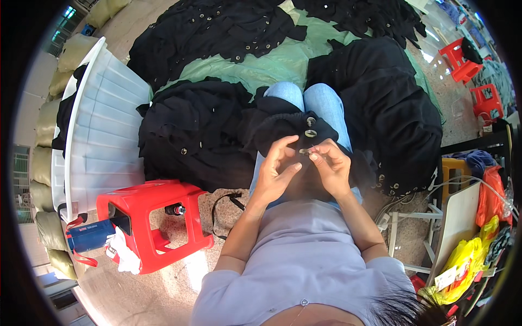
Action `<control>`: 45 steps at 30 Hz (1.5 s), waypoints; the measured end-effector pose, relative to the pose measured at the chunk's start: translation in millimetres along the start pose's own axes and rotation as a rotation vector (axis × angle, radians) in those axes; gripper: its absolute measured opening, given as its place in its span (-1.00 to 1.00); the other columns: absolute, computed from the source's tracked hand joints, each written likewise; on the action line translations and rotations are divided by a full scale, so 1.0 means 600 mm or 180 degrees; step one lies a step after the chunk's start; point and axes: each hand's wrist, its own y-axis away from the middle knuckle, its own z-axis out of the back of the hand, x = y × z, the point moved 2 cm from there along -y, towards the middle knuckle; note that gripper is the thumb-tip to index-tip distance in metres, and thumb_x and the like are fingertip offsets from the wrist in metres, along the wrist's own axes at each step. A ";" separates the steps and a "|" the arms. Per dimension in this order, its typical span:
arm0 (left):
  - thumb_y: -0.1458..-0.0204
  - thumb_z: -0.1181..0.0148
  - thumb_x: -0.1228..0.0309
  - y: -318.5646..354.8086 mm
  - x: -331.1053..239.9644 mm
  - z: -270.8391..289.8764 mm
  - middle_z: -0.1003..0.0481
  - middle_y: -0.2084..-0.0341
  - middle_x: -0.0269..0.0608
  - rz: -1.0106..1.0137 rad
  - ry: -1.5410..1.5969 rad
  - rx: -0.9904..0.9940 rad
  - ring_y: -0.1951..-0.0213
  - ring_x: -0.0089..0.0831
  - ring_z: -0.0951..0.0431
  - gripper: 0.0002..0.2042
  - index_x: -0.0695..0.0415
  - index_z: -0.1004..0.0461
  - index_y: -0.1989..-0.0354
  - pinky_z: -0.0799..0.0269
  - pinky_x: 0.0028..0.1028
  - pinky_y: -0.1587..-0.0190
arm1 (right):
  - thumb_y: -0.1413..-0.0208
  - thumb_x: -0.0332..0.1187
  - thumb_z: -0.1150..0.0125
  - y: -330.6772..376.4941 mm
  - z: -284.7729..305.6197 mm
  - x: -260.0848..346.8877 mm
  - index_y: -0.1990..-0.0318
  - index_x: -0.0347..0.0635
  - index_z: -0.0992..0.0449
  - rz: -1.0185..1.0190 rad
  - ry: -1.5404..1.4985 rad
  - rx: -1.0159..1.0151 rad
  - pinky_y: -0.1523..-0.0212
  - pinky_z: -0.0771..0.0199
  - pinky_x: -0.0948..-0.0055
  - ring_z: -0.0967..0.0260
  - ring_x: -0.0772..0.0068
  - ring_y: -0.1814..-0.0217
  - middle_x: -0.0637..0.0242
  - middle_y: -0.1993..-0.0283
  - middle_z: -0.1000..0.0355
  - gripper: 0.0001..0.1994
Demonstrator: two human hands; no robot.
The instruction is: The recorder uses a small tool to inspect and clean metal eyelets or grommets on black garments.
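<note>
Black cloth (277,127) lies over my lap, with a pale round button (310,133) and another one beyond it. In front of me my right hand (331,165) is closed in a pinch at the edge of the cloth. A small shiny button (305,152) shows at its fingertips. My left hand (278,171) is beside it, thumb and fingers apart, with nothing visible between them. What else the right fingertips press on is too small to make out.
Heaps of black garments (190,130) with buttons lie ahead on green sheeting (234,73). A white tub (103,130) and red stool (155,212) stand at left. A small table (454,233) with yellow bags (467,261) is at right.
</note>
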 end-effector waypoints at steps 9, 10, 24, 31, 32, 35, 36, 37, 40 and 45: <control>0.01 -0.26 0.60 -0.003 0.007 -0.013 -0.56 0.26 -0.17 -0.0680 -0.0938 -0.0287 0.19 -0.40 -0.56 -0.77 0.26 -0.50 0.13 -0.43 -0.47 0.07 | -0.14 -0.57 -0.25 0.003 -0.008 -0.007 0.26 -0.33 -0.56 -0.0397 -0.0182 -0.0031 0.31 -0.23 0.72 -0.25 0.76 0.35 0.46 0.33 -0.38 -0.95; 0.01 -0.26 0.60 -0.004 0.007 -0.016 -0.56 0.26 -0.17 -0.0681 -0.0939 -0.0287 0.19 -0.40 -0.56 -0.77 0.26 -0.50 0.13 -0.43 -0.47 0.07 | -0.14 -0.57 -0.25 0.003 -0.008 -0.008 0.26 -0.33 -0.56 -0.0396 -0.0183 -0.0031 0.31 -0.23 0.72 -0.25 0.76 0.35 0.46 0.33 -0.38 -0.95; 0.00 -0.22 0.65 -0.005 0.012 -0.014 -0.59 0.31 -0.21 -0.0715 -0.0845 -0.0942 0.22 -0.50 -0.57 -0.82 0.31 -0.53 0.19 -0.44 -0.54 0.10 | -0.22 -0.37 -0.20 0.016 0.015 -0.003 0.23 -0.26 -0.47 -0.0160 0.0405 -0.0225 0.35 -0.26 0.68 -0.24 0.73 0.41 0.48 0.40 -0.38 -0.86; 0.01 -0.24 0.67 -0.001 0.007 -0.018 -0.56 0.35 -0.19 -0.1055 -0.1080 -0.0891 0.29 -0.46 -0.57 -0.82 0.29 -0.52 0.20 -0.44 -0.54 0.19 | -0.09 -0.46 -0.32 0.012 -0.003 0.028 0.36 -0.31 -0.50 0.0369 0.1427 -0.0074 0.47 -0.35 0.57 -0.38 0.53 0.50 0.28 0.46 -0.43 -0.88; 0.02 -0.24 0.67 -0.001 0.006 -0.020 -0.56 0.36 -0.18 -0.1106 -0.1156 -0.0880 0.30 -0.44 -0.57 -0.81 0.28 -0.52 0.20 -0.44 -0.54 0.21 | -0.09 -0.46 -0.32 0.011 -0.004 0.028 0.36 -0.31 -0.50 0.0373 0.1426 -0.0077 0.47 -0.35 0.57 -0.38 0.53 0.50 0.28 0.46 -0.43 -0.88; 0.02 -0.24 0.67 -0.001 0.007 -0.020 -0.55 0.36 -0.18 -0.1167 -0.1206 -0.0895 0.31 -0.43 -0.57 -0.81 0.27 -0.53 0.20 -0.45 -0.53 0.22 | -0.09 -0.47 -0.32 0.010 -0.005 0.027 0.36 -0.31 -0.51 0.0345 0.1396 -0.0105 0.47 -0.35 0.58 -0.38 0.53 0.50 0.28 0.46 -0.43 -0.88; 0.02 -0.24 0.67 -0.001 0.007 -0.019 -0.55 0.36 -0.18 -0.1167 -0.1208 -0.0893 0.31 -0.43 -0.57 -0.81 0.27 -0.53 0.20 -0.45 -0.53 0.22 | -0.09 -0.47 -0.32 0.010 -0.005 0.026 0.36 -0.31 -0.51 0.0377 0.1404 -0.0097 0.47 -0.35 0.58 -0.38 0.53 0.50 0.28 0.46 -0.43 -0.89; 0.01 -0.24 0.67 0.000 0.007 -0.019 -0.56 0.36 -0.18 -0.1164 -0.1200 -0.0894 0.31 -0.43 -0.57 -0.81 0.27 -0.53 0.20 -0.45 -0.53 0.22 | -0.09 -0.47 -0.32 0.010 -0.005 0.026 0.36 -0.31 -0.51 0.0409 0.1413 -0.0090 0.46 -0.35 0.58 -0.38 0.53 0.50 0.28 0.46 -0.43 -0.89; 0.01 -0.24 0.67 0.000 0.008 -0.020 -0.56 0.36 -0.18 -0.1164 -0.1163 -0.0877 0.31 -0.43 -0.57 -0.82 0.27 -0.53 0.20 -0.45 -0.53 0.22 | -0.08 -0.48 -0.32 0.010 -0.006 0.028 0.37 -0.31 -0.51 0.0419 0.1410 -0.0112 0.46 -0.36 0.58 -0.38 0.54 0.50 0.28 0.46 -0.43 -0.89; 0.01 -0.25 0.66 0.001 0.009 -0.022 -0.56 0.35 -0.18 -0.1146 -0.1136 -0.0869 0.31 -0.44 -0.58 -0.81 0.27 -0.53 0.20 -0.46 -0.53 0.22 | -0.08 -0.49 -0.33 0.009 -0.011 0.029 0.37 -0.32 -0.50 0.0451 0.1423 -0.0164 0.47 -0.37 0.59 -0.38 0.55 0.50 0.28 0.47 -0.43 -0.89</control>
